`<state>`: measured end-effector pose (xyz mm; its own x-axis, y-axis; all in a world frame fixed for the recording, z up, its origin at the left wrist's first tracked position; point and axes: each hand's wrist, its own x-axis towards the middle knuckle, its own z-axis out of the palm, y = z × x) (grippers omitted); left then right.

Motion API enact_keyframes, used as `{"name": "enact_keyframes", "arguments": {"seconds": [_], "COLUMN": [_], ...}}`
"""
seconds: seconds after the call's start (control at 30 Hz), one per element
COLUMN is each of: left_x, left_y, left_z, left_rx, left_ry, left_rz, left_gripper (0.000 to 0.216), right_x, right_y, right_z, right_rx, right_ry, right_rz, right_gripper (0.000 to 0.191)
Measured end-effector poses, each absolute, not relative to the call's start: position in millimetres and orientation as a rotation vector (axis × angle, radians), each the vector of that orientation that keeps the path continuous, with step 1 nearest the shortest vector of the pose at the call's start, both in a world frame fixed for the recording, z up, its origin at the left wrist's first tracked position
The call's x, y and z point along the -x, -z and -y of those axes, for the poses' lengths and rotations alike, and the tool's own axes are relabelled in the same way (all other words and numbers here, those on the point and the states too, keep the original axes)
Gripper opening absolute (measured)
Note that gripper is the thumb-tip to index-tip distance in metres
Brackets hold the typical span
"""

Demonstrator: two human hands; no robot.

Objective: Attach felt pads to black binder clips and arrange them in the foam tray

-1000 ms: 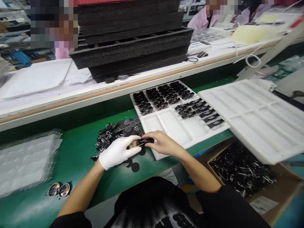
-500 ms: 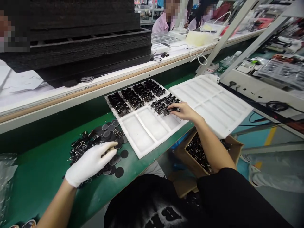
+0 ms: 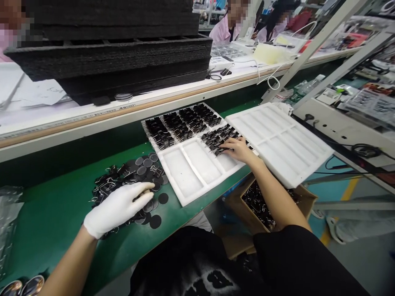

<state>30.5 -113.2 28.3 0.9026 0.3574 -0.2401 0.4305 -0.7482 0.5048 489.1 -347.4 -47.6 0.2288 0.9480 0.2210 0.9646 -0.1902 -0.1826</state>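
Note:
My left hand, in a white glove, lies with stretched fingers on a heap of black binder clips and round black discs on the green bench. My bare right hand reaches over a white foam tray. Its fingertips pinch a binder clip at the near end of a row of clips. Further rows of clips fill the tray's far compartments, while the near compartments show bare white.
A second white foam tray overlaps the first on the right. Below the bench edge a cardboard box holds loose clips. Stacked black foam trays sit on the raised shelf behind. Crinkled plastic lies far left. Other people work at the back.
Both hands were together over the heap holding a clip; the right hand then carried it to the tray and now sits at the row's near end. The left hand stayed on the heap.

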Motion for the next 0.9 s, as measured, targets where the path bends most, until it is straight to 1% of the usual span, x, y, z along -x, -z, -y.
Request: {"name": "enact_keyframes", "arguments": {"seconds": [0.1,0.23,0.3,0.37,0.43,0.57,0.67,0.7,0.73,0.8,0.9], "left_x": [-30,-23,-15,-6,4,36,82,101,123,166,220], "left_y": [-27,-31,-36,-44,-50,-42,-14,-4,6,23,39], "left_z": [113,110,108,107,108,107,106,107,110,121,144], "left_rx": [-2.51,-2.55,-2.57,-2.573,-2.554,-2.481,-2.478,-2.494,-2.512,-2.522,-2.432], "left_ry": [0.181,0.142,0.076,-0.027,-0.164,-0.506,-0.763,-0.796,-0.781,-0.615,-0.268], "left_rz": [-0.549,-0.561,-0.617,-0.688,-0.771,-1.045,-1.326,-1.433,-1.547,-1.763,-2.003], "left_gripper": [0.056,0.055,0.053,0.05,0.048,0.045,0.044,0.044,0.045,0.052,0.077], "right_x": [-486,-466,-442,-410,-372,-302,-264,-255,-248,-240,-237], "right_y": [50,38,24,11,1,3,18,24,29,39,50], "right_z": [350,355,352,340,322,276,245,238,232,223,215], "right_rx": [2.282,2.429,2.393,2.256,2.051,1.647,1.546,1.528,1.507,1.45,1.349], "right_ry": [0.147,0.292,0.392,0.438,0.334,0.035,0.041,0.058,0.071,0.096,0.153], "right_rz": [1.717,1.639,1.633,1.68,1.859,2.308,2.497,2.539,2.577,2.636,2.684], "right_gripper": [0.028,0.043,0.041,0.031,0.022,0.019,0.02,0.021,0.023,0.025,0.018]}}
